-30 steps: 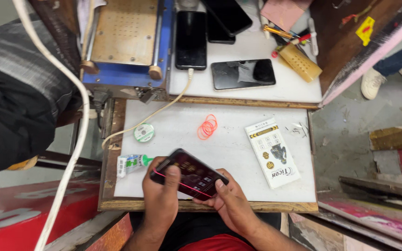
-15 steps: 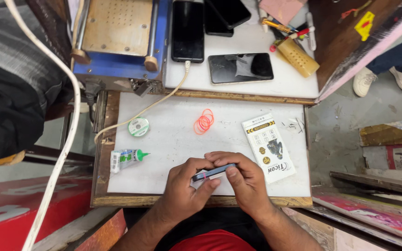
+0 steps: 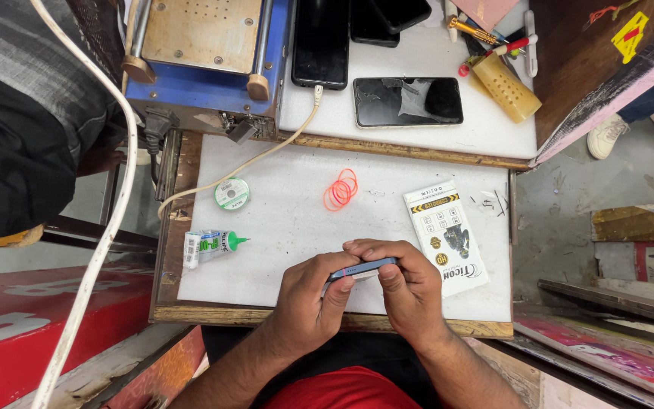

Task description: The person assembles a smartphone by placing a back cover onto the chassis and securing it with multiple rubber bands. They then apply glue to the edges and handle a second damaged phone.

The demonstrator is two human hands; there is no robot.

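surface [image 3: 297, 227]: matt white board, smooth, with a worn, rough wooden frame at its edges
phone [image 3: 362, 268]: glossy, its thin rim looks like smooth metal
packet [image 3: 446, 236]: shiny printed card
tube [image 3: 207, 245]: soft plastic, green cap
bands [image 3: 341, 189]: orange rubber
machine plate [image 3: 200, 32]: dull scuffed metal

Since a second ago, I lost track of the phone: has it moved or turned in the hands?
Yes. The phone, then face-up, now stands on edge between the left hand and right hand, closer to the white packet.
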